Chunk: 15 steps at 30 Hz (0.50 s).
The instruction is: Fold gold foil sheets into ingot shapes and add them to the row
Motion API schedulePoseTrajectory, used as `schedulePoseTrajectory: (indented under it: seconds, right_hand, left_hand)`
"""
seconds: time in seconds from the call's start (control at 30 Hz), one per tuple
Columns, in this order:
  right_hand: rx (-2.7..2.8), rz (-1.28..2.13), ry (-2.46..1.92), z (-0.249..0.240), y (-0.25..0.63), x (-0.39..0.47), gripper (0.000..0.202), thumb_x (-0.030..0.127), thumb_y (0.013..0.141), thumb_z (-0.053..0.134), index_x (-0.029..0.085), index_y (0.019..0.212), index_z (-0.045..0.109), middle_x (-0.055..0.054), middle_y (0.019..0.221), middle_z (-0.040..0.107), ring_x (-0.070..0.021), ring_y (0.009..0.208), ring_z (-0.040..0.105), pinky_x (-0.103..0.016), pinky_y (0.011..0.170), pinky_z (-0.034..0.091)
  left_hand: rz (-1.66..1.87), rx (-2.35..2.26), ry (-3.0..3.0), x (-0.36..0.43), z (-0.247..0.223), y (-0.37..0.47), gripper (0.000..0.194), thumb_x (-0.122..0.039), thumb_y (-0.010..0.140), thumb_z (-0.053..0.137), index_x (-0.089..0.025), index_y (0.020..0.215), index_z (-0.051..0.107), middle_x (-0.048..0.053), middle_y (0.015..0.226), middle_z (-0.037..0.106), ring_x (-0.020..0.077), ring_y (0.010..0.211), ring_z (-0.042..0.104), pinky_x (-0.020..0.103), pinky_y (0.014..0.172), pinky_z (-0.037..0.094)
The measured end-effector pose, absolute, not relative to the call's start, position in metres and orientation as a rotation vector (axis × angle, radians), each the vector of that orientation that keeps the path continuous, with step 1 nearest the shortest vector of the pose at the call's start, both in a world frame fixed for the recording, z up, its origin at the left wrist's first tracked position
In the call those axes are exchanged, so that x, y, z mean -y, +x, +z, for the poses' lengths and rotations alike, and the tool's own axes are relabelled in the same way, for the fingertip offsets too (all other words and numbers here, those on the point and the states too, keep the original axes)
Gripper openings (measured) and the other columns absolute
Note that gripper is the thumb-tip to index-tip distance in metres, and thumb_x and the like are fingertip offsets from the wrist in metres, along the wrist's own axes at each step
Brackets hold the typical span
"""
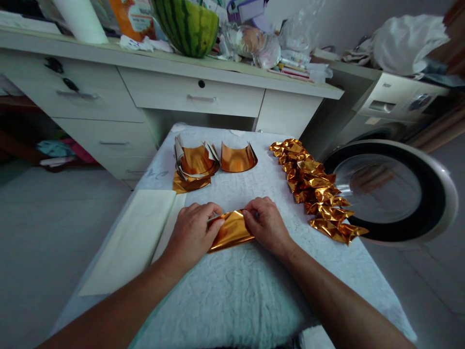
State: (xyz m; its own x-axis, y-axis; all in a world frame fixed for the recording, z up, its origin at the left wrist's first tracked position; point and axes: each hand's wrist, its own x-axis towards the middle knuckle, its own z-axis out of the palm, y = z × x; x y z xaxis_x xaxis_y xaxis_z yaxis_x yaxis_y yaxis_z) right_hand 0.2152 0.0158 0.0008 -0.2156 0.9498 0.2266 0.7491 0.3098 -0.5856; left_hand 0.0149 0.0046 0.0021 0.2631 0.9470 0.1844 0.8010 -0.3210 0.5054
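Note:
A sheet of shiny gold foil paper (pixel 234 231) lies folded or rolled on the cloth-covered table, pinched at both ends of its far edge. My left hand (pixel 196 228) has thumb and forefinger closed on its left end, where a thin pale edge shows between the fingers. At the right end my right hand (pixel 267 224) grips the same foil, its fingertips partly hidden. Beyond them stand curled gold sheets (pixel 196 160) in a stack, with one single curled gold sheet (pixel 238 159) beside it. Several folded gold foil ingots (pixel 314 186) form a row on the right.
White paper sheets (pixel 127 242) lie at the table's left side. Behind the table (pixel 232 305) stands a white drawer desk (pixel 196 94) bearing a cut watermelon (pixel 187 29) and plastic bags. An open washing machine door (pixel 385 189) reaches close to the table's right edge.

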Motion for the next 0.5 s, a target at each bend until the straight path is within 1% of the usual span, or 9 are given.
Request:
schedulePoseTrajectory:
  seconds: [0.17,0.37,0.5]
  right_hand:
    - [2.103,0.385,-1.610,-0.0003,0.2132,-0.0169,0.012,0.019,0.086,0.060,0.018,0.075,0.065,-0.003,0.076,0.064,-0.0184,0.078,0.051,-0.032,0.076,0.034]
    - [2.199,0.304,-1.681,-0.0010,0.2117,-0.0183,0.015,0.021,0.088,0.058,0.019,0.075,0.066,-0.004,0.077,0.065,-0.0198,0.079,0.051,-0.033,0.075,0.030]
    - [2.239,0.240,-1.706,-0.0008,0.2102,-0.0180,0.014,0.023,0.088,0.059,0.019,0.075,0.065,-0.004,0.078,0.065,-0.0205,0.081,0.051,-0.034,0.074,0.028]
  left_hand:
    - [0.623,-1.638,2.283,-0.0053,-0.0049,0.0144,0.014,-0.016,0.084,0.063,-0.021,0.098,0.059,0.003,0.092,0.069,0.0253,0.088,0.060,0.039,0.079,0.040]
    - [0.598,-1.669,2.318,-0.0042,-0.0065,0.0141,0.016,-0.014,0.085,0.062,-0.020,0.099,0.059,0.004,0.093,0.068,0.0263,0.089,0.059,0.040,0.079,0.041]
    - [0.680,-1.688,2.361,-0.0044,-0.0024,0.0144,0.021,-0.014,0.081,0.066,-0.019,0.101,0.062,0.008,0.103,0.064,0.0292,0.100,0.053,0.043,0.084,0.042]
